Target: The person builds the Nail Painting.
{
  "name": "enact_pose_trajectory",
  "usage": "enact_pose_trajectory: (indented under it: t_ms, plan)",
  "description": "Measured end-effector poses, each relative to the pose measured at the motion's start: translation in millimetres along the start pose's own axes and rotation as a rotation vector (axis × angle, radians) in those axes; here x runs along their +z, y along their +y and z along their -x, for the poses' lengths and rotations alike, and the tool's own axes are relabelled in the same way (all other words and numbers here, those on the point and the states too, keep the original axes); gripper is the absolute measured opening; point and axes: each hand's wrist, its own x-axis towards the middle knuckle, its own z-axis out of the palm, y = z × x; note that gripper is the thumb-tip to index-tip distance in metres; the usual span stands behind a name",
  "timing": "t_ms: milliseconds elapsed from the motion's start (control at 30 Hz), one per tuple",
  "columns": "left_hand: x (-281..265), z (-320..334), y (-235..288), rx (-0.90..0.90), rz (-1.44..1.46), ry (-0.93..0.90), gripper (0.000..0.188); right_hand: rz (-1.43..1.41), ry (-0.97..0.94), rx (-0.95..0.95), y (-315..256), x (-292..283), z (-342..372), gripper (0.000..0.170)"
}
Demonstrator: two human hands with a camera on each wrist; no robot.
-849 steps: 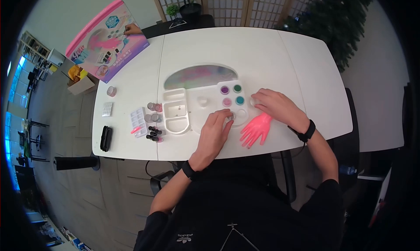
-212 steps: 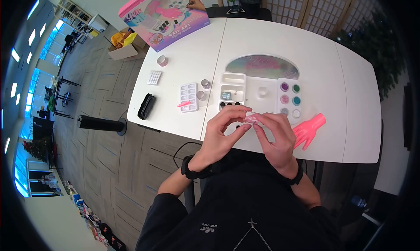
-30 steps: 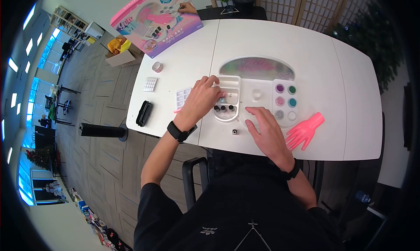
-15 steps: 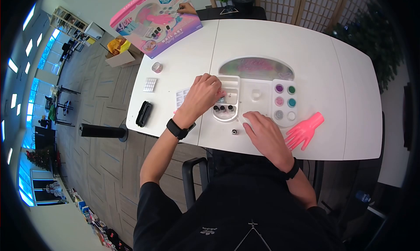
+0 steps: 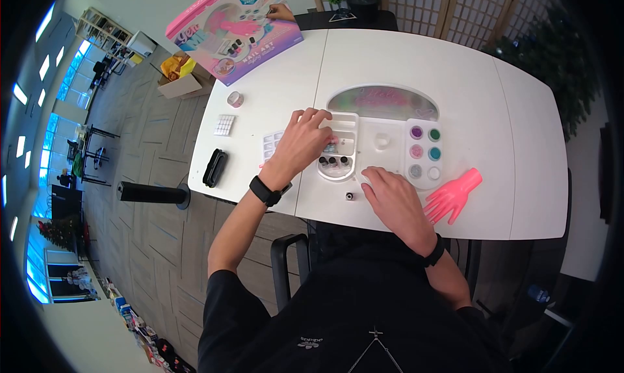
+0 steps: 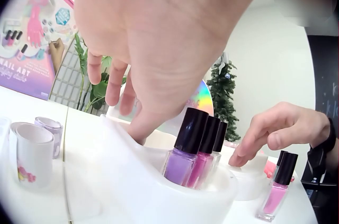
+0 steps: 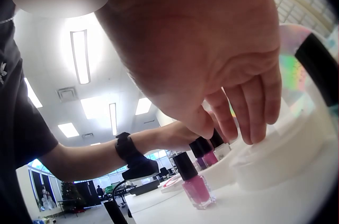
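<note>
The left hand [image 5: 300, 143] reaches into the white compartmented plastic tray [image 6: 127, 181]; whether it grips anything, I cannot tell. The relaxed right hand [image 5: 395, 201] touches the white plastic base [image 5: 383, 160]. Working there seems to call for clearance around the black-capped glass bottles [image 6: 181, 167].

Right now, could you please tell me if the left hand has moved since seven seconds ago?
Yes: the left hand moved forward and left, from in front of the bottle tray to its left side.

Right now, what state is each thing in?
Left hand: reaching into white tray, grip hidden.
Right hand: open, fingertips on white base.
Three tray bottles: capped.
Pink polish bottle: capped, upright.
Pink model hand: lying down, fingers spread.
Cardboard box: flaps open.
Nail art box: standing.
</note>
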Motion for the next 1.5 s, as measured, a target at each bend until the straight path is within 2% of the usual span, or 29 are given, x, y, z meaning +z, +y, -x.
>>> enact_pose_trajectory:
  t_ms: [200,300,700,800,900,1033,1167,1267,1500]
  plan:
    - [-1,2,-3,-0.009,0.011,-0.002,0.017,0.012,-0.007,-0.009,0,1,0,0.02]
    - [-4,7,-4,-0.059,0.122,-0.001,0.016,0.007,-0.014,-0.002,0,1,0,0.021]
    - [-4,10,0,-0.036,0.015,0.016,0.011,-0.002,-0.033,-0.006,-2,0,0,0.023]
    - [-23,14,-8,-0.093,0.162,0.098,0.01,-0.002,-0.043,0.003,-1,0,0,0.024]
    - [-44,28,-19,-0.193,0.182,0.197,0.015,0.008,-0.03,-0.01,0,2,1,0.024]
    - [-59,59,-26,-0.342,0.21,0.153,0.02,0.011,-0.034,-0.009,0,3,1,0.024]
    - [-48,84,-23,-0.411,0.21,0.058,0.025,0.006,-0.039,-0.01,-1,0,0,0.025]
    - [-32,89,-11,-0.381,0.105,0.035,0.025,0.002,-0.053,0.0,-5,-3,-1,0.025]
    - [-4,93,-20,-0.299,-0.04,0.083,0.026,-0.072,-0.055,0.039,-7,-9,0,0.026]
